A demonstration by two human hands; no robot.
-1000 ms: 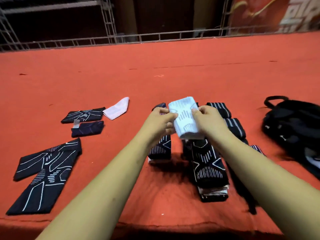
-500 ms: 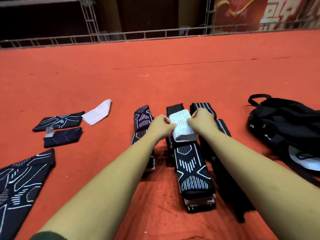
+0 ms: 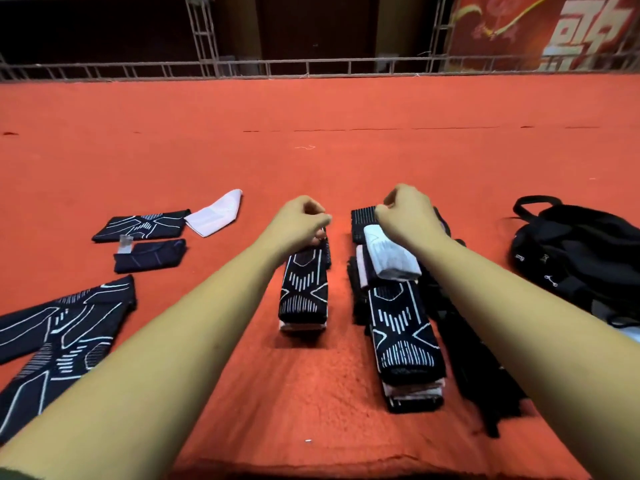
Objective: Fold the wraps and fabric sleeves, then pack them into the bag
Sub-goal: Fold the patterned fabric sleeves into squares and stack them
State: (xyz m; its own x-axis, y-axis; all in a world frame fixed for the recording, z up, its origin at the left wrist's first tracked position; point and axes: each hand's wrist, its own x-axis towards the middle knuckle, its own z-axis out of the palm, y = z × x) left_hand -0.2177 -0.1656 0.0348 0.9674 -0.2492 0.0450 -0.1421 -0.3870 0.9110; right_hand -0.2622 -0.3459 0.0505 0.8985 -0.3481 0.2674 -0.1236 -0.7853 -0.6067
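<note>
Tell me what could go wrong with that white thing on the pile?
The white folded sleeve sits crooked on the tall middle stack, so it might slide off or unfold. That stack has many layers and could tip when carried to the bag. The unfolded sleeves on the left could get forgotten.

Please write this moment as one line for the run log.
white sleeve: folded, on middle stack | left hand, right hand: fingers curled, grip unclear | bag: at right
</note>
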